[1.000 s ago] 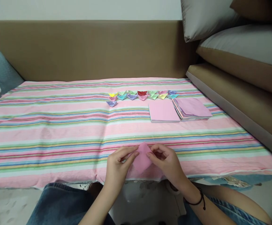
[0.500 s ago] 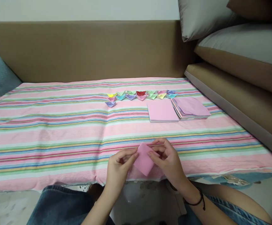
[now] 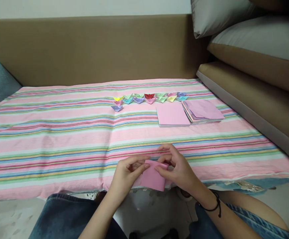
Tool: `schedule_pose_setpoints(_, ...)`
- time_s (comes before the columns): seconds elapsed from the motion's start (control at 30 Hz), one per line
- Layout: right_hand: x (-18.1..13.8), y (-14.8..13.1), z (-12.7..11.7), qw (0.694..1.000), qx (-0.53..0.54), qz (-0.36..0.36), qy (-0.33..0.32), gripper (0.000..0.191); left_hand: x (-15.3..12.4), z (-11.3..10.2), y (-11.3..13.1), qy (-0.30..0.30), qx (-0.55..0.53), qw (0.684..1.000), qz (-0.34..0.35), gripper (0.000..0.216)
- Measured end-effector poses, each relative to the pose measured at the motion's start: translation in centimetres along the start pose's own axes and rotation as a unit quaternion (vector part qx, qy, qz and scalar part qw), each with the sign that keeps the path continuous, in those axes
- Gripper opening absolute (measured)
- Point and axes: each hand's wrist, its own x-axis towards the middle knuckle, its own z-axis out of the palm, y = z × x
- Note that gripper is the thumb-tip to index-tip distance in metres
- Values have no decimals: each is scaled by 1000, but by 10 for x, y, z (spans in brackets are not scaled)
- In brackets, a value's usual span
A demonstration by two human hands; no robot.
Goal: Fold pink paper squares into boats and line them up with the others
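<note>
A left hand point(image 3: 127, 171) and right hand point(image 3: 179, 167) hold folded pink paper point(image 3: 153, 179), fingers clamped near its upper edge. Beyond, small paper boats point(image 3: 150, 100) sit near paper stacks point(image 3: 173, 114) on striped cloth point(image 3: 59, 137).

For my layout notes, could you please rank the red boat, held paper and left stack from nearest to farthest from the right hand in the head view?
1. Held paper: just left of the right hand.
2. Left stack: beyond it.
3. Red boat: back row, leftward.
</note>
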Motion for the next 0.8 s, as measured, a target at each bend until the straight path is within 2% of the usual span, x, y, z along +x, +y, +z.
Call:
schedule_pose_setpoints(0.1,0,3,0,999,29,16,2,40,-1,1,0,24,2,1000,-16,22)
schedule_pose_setpoints(0.37,3,9,4,978,167,88,86,54,-2,5,0,84,-42,995,-29,22)
schedule_pose_setpoints(0.5,3,9,6,972,183,96,114,58,-1,7,0,79,-54,995,-29,20)
schedule_pose_setpoints(0.8,3,9,6,971,188,89,121,55,-1,8,1,74,-67,995,-29,23)
